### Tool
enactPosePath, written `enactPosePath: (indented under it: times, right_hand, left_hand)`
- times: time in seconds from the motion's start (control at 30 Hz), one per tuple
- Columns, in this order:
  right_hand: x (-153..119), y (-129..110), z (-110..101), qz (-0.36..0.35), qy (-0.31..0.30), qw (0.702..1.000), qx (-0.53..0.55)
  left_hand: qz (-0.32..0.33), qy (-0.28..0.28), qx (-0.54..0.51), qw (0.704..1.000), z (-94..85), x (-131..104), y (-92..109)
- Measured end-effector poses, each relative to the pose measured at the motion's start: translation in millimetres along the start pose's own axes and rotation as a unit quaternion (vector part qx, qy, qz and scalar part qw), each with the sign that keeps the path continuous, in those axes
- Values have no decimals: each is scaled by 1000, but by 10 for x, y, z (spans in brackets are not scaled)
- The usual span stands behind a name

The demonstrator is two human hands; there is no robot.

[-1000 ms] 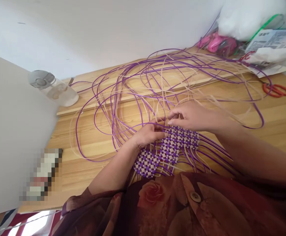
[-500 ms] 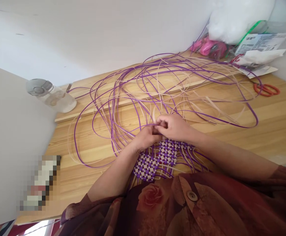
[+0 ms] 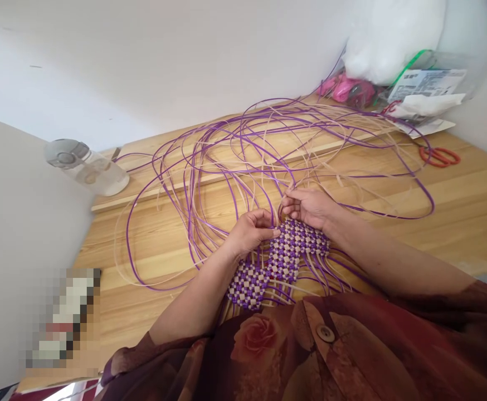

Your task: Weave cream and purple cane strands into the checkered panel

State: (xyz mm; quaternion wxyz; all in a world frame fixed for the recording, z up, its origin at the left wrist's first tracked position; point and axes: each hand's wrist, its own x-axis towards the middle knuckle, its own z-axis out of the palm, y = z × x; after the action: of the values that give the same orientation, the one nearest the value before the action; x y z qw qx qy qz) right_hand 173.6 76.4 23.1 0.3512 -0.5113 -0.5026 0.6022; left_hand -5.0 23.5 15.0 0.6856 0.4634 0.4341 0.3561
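Note:
A purple and cream woven piece (image 3: pixel 286 253) lies close to my body, with loose strips coming out of its edges. My left hand (image 3: pixel 252 231) pinches the upper edge of the weave between thumb and fingers. Just right of it, my right hand (image 3: pixel 306 206) is closed, thumb against forefinger, on a strip at the top of the weave; the strip's colour is hard to make out there. Long purple and cream strips (image 3: pixel 197 150) fan out in loops beyond both hands.
A clear bottle with a grey lid (image 3: pixel 97 170) stands at the left. Orange-handled scissors (image 3: pixel 439 157) lie at the right, near plastic packets (image 3: pixel 427 86) and a pink bundle (image 3: pixel 346 89). A blurred-out object (image 3: pixel 66 317) is at the lower left of the wooden table (image 3: pixel 469 223).
My hands have drawn apart: the right moved right and slightly up from beside the left. More of the weave's upper right part now shows.

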Motion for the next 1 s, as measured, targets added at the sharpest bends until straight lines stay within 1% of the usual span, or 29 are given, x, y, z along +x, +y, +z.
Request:
enactPosePath:
  times: [0.1,0.13,0.17,0.2,0.23,0.27,0.3,0.37,0.4,0.43,0.5,0.57,0.63,0.73,0.8,0.83,0.9,0.93,1.0]
  right_hand:
    - [-62,-29,40,30,-6,997,77]
    - [-92,-29,46,17,-2,996,91]
    - [-122,-22,45,-11,0,997,82]
    - [-151,-9,35,-58,-1,997,42]
    - [-177,7,19,-120,-6,992,-28]
    - [-199,26,-2,-188,-17,976,-111]
    - [-215,44,-25,-253,-31,947,-194]
    - [-230,72,-66,-358,-50,877,-317]
    - [-230,79,-83,-395,-51,847,-353]
    - [-226,79,-95,-421,-50,823,-379]
    - [-214,58,-114,-452,-39,787,-417]
    - [-208,8,-133,-466,-24,765,-444]
    - [-216,-60,-158,-469,-7,760,-449]
    - [-256,-150,-199,-439,15,781,-444]
    - [-298,-174,-213,-398,27,793,-461]
    - [-323,-172,-213,-376,29,793,-478]
    - [-377,-144,-198,-346,19,786,-512]
    - [-404,-125,-189,-337,3,782,-524]
    - [-447,-99,-193,-329,-47,777,-534]
  left_hand:
    - [-7,2,7,1000,4,-5,5]
    - [-14,3,2,1000,6,-6,4]
    - [-22,7,-6,1000,9,-6,3]
    - [-28,14,-15,999,12,-5,3]
    - [-32,21,-25,999,14,-4,4]
    - [-35,28,-34,998,16,-2,7]
    - [-39,35,-43,998,17,1,12]
    - [-47,45,-62,996,15,6,25]
    - [-50,47,-71,995,14,7,31]
    - [-52,48,-80,994,13,7,38]
    - [-53,47,-95,993,12,1,49]
    - [-52,46,-98,993,12,-12,60]
    - [-48,46,-82,994,8,-31,77]
    - [-27,42,2,999,-22,-61,117]
    - [-4,51,98,994,-58,-78,147]
    - [7,57,149,987,-77,-85,160]
    - [17,53,226,973,-108,-95,179]
    - [17,37,246,969,-115,-98,183]
    - [12,-7,244,970,-113,-98,180]
